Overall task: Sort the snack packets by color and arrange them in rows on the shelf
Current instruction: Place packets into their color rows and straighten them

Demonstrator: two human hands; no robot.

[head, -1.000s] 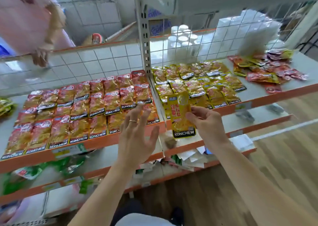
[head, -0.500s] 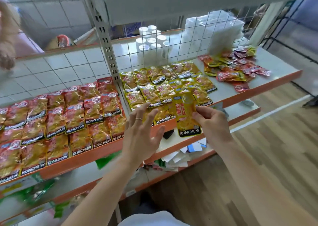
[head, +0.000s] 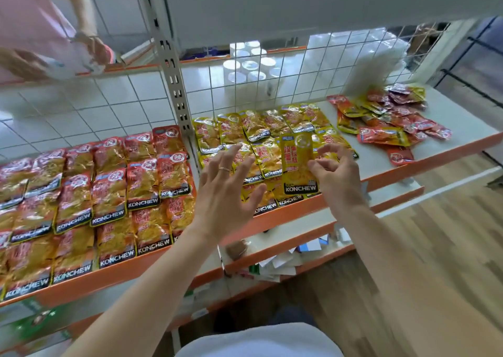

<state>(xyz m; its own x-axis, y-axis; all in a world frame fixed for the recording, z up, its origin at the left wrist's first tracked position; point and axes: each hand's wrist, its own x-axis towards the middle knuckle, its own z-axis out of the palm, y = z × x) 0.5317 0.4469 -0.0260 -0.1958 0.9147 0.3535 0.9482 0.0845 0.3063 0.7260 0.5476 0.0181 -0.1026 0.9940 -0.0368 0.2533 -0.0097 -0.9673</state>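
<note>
The right hand (head: 336,178) pinches a yellow packet (head: 298,163) over yellow rows (head: 234,129).

Wood-plank floor (head: 435,234) at right; white wire grid panel (head: 299,65) behind; grey perforated upright (head: 174,65) beside it.

Light is bright and even, strongest behind the wire grid panel (head: 299,65), where the white cups (head: 246,66) wash out almost to blank. Glare flecks the foil of the red packets (head: 109,193). Lettering on the yellow packet (head: 299,166) is crisp. A person in pink (head: 35,30) at upper left is smeared by blur. The wide lens bows the upright post (head: 174,79) and the edges of the shelf (head: 468,130).
</note>
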